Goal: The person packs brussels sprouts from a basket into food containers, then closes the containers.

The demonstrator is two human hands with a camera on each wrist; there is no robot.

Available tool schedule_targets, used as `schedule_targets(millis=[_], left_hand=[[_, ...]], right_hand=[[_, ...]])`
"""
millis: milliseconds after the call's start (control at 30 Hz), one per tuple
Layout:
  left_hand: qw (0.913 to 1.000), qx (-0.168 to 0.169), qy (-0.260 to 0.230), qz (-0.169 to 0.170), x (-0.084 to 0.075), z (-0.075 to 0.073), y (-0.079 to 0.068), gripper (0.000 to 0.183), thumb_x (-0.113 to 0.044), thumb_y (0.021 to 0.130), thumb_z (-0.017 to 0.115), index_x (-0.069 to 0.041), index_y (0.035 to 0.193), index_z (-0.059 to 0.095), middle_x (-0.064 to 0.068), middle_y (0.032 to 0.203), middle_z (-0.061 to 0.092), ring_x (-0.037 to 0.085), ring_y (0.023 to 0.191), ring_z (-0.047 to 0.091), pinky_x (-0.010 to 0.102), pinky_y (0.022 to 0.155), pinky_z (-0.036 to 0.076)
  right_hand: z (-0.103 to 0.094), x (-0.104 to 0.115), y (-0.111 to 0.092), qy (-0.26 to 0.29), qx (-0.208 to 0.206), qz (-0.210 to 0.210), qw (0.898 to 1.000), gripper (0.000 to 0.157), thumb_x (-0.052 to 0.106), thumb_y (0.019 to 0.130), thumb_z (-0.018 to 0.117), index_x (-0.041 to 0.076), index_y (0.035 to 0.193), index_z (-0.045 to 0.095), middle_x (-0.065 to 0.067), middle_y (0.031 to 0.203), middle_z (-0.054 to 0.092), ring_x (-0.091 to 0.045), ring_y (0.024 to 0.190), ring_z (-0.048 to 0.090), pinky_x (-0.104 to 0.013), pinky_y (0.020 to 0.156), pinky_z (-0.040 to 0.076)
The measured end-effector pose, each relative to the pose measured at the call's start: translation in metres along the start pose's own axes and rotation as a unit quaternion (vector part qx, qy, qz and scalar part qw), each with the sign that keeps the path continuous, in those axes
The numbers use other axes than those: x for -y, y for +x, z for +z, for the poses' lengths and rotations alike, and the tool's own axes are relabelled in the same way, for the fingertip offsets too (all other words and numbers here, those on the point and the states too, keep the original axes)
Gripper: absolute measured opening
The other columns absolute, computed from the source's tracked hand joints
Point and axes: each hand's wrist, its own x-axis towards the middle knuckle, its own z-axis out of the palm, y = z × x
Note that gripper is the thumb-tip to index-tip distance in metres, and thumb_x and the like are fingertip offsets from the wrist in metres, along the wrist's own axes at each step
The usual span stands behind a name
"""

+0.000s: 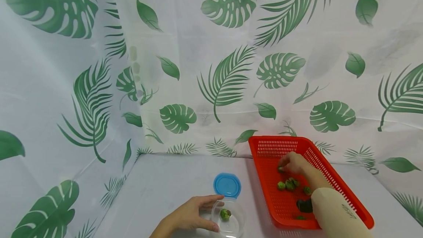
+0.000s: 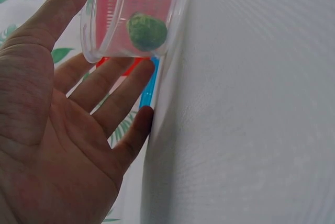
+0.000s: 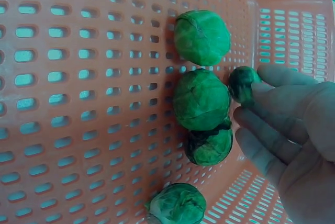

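My left hand point(image 1: 195, 214) spans the side of a clear plastic tub point(image 1: 236, 221), thumb at the near side and fingers at the far side. One Brussels sprout point(image 1: 226, 214) lies inside; the left wrist view shows this sprout point(image 2: 147, 31) through the wall. Over in the red basket point(image 1: 269, 194), my right hand point(image 1: 294, 163) pinches another Brussels sprout point(image 3: 243, 85) between thumb and index finger, close to the basket floor. Several loose sprouts point(image 3: 202, 100) lie beside that hand, some bunched together and one sprout point(image 3: 178, 204) apart.
A blue lid point(image 1: 227, 185) lies on the white table point(image 1: 172, 179) just beyond the tub. The basket has raised, perforated walls and stands to the right, near the leaf-printed backdrop point(image 1: 211, 83). My right sleeve point(image 1: 337, 212) passes over the basket's near right side.
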Motion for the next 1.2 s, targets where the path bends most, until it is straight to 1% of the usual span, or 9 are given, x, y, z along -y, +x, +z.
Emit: schedule_targets(millis=[100, 200, 367, 633, 800, 1067, 1200], left_hand=[[1.0, -0.001, 0.001, -0.006, -0.0004, 0.0003, -0.0003, 0.077, -0.031, 0.089, 0.085, -0.029, 0.156, 0.049, -0.005, 0.146, 0.064, 0.005, 0.133, 0.06, 0.029, 0.114, 0.044], [1.0, -0.001, 0.003, -0.006, -0.0018, 0.0004, -0.0013, 0.077, -0.031, 0.088, 0.085, -0.031, 0.156, 0.049, -0.005, 0.146, 0.064, 0.005, 0.132, 0.06, 0.03, 0.114, 0.045], [1.0, 0.0, 0.002, 0.003, -0.0032, -0.0005, -0.0011, 0.078, -0.031, 0.088, 0.086, -0.028, 0.156, 0.049, -0.003, 0.146, 0.064, 0.007, 0.132, 0.06, 0.027, 0.112, 0.045], [0.9999, 0.006, -0.011, 0.011, 0.0001, -0.0009, 0.0, 0.08, -0.033, 0.089, 0.085, -0.023, 0.158, 0.047, -0.001, 0.147, 0.064, 0.01, 0.134, 0.06, 0.024, 0.111, 0.045], [0.9997, 0.007, -0.019, 0.014, 0.0003, -0.0007, -0.0008, 0.08, -0.033, 0.089, 0.085, -0.022, 0.158, 0.047, -0.001, 0.147, 0.064, 0.01, 0.134, 0.06, 0.023, 0.111, 0.045], [0.9998, 0.006, -0.011, 0.014, -0.0008, -0.0005, -0.0004, 0.078, -0.03, 0.089, 0.085, -0.024, 0.158, 0.047, 0.001, 0.147, 0.064, 0.011, 0.133, 0.061, 0.024, 0.109, 0.046], [0.9998, 0.004, -0.007, 0.019, 0.0003, -0.0005, 0.0001, 0.079, -0.031, 0.089, 0.085, -0.023, 0.158, 0.047, 0.002, 0.147, 0.064, 0.012, 0.133, 0.062, 0.023, 0.109, 0.046]], right_hand=[[0.0006, -0.0003, 0.0, 0.007, 0.004, 0.005, 1.0, 0.03, -0.001, 0.093, 0.07, 0.001, 0.123, 0.075, -0.014, 0.111, 0.077, -0.021, 0.09, 0.069, -0.053, 0.093, 0.06], [0.001, -0.0004, 0.0002, 0.007, 0.007, 0.004, 1.0, 0.029, -0.002, 0.094, 0.07, -0.001, 0.122, 0.074, -0.016, 0.111, 0.077, -0.022, 0.09, 0.069, -0.052, 0.092, 0.06], [-0.0005, 0.0019, -0.0007, 0.005, 0.016, 0.001, 1.0, 0.028, -0.001, 0.094, 0.071, -0.002, 0.121, 0.074, -0.015, 0.108, 0.076, -0.024, 0.09, 0.068, -0.051, 0.091, 0.06], [0.0014, 0.0043, -0.0033, 0.008, 0.019, 0.004, 1.0, 0.025, 0.003, 0.092, 0.075, 0.003, 0.117, 0.074, -0.007, 0.102, 0.074, -0.022, 0.087, 0.065, -0.049, 0.091, 0.06], [0.0028, 0.0041, -0.0036, 0.013, 0.022, 0.004, 1.0, 0.026, 0.003, 0.091, 0.076, 0.003, 0.117, 0.074, -0.007, 0.102, 0.073, -0.022, 0.086, 0.065, -0.05, 0.091, 0.061], [0.0025, 0.0065, -0.0056, 0.019, 0.022, 0.008, 1.0, 0.026, 0.003, 0.092, 0.076, 0.002, 0.118, 0.073, -0.008, 0.102, 0.073, -0.023, 0.086, 0.065, -0.048, 0.09, 0.061], [0.0027, 0.0074, -0.0057, 0.023, 0.024, 0.007, 0.999, 0.025, 0.004, 0.091, 0.077, 0.003, 0.116, 0.074, -0.008, 0.101, 0.073, -0.023, 0.085, 0.066, -0.047, 0.089, 0.061]])
